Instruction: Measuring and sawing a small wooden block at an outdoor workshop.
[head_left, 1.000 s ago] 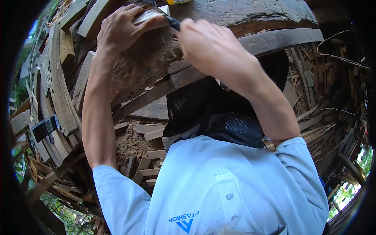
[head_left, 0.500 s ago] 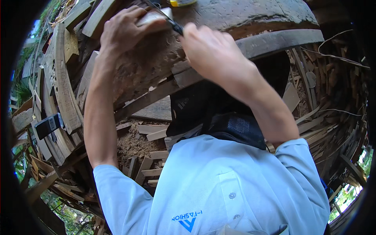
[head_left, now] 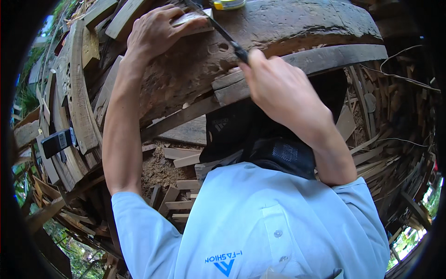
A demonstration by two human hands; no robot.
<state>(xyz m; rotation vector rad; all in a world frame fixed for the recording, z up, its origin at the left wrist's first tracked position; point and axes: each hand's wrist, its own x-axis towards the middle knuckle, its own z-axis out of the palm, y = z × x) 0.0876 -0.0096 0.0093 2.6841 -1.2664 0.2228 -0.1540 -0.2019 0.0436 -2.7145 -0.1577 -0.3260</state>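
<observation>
Against the far part of a thick, worn timber slab (head_left: pixel 186 69), my left hand (head_left: pixel 155 30) is closed on a small pale wood block (head_left: pixel 197 19), thumb along its near side and fingers over it. My right hand (head_left: pixel 283 88), slightly blurred, is wrapped round the black handle of what looks like a narrow hand saw (head_left: pixel 225 35). Its long dark blade slants up and left past the right end of the block. The teeth cannot be made out, and the far tip runs out at the top edge.
A yellow tape measure (head_left: pixel 227 4) lies on the slab beyond the blade. A curved grey plank (head_left: pixel 334 59) runs along the slab's near side. Boards (head_left: pixel 76 93) are stacked at left with a black boxy device (head_left: pixel 56 143) on them. Offcuts (head_left: pixel 186 185) and sawdust cover the ground below.
My right hand has drawn the saw back toward me and to the right, showing more of the blade. My left hand still holds the block; the whole view has shifted slightly.
</observation>
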